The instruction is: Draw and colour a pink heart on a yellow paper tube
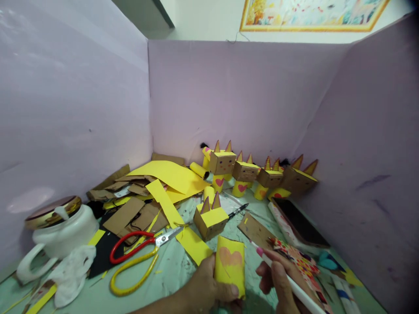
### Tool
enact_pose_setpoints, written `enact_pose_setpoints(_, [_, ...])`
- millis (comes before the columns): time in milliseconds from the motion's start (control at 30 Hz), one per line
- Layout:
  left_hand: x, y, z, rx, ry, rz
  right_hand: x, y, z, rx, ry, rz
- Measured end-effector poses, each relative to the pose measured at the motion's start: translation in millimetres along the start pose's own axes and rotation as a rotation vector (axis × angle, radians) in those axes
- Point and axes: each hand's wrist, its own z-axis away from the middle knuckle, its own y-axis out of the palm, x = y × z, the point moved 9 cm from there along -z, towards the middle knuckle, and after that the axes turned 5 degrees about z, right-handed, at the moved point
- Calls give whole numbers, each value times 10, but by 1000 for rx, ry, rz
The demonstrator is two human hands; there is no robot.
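Note:
My left hand (209, 283) is closed around a yellow paper-covered tube (231, 279), with the thumb across its lower front. A pale orange-pink heart is drawn on the tube's face. My right hand (284, 279) grips a white marker pen (304, 293), whose pink tip end points up and left, apart from the tube. Just behind the tube sits a small cardboard box head (211, 221) with a yellow top and two pointed ears. A pair of scissors (157, 242) with one red and one yellow handle lies spread to the left.
Several finished box-headed figures (222, 163) stand along the back. Yellow paper sheets (163, 172) and cardboard scraps (126, 213) pile at the left. A white teapot-like vessel (65, 231) stands far left, a phone (299, 221) lies at right, and lilac panels (229, 96) enclose the table.

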Motion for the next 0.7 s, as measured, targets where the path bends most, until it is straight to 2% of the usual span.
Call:
enact_pose_setpoints(167, [-4,12,23,-12,-25,33,29,-36,-5,-24,12,78])
enact_pose_setpoints(300, [-26,24,72,-42,-41,21,-3,-24,16,-15,69,46])
enact_pose_setpoints(467, [-18,17,78,-40,-31,37,-108,-99,56,-106,143,27])
enact_pose_setpoints(700, [-50,26,104,-50,-27,19,-40,-123,31,-118,93,40])
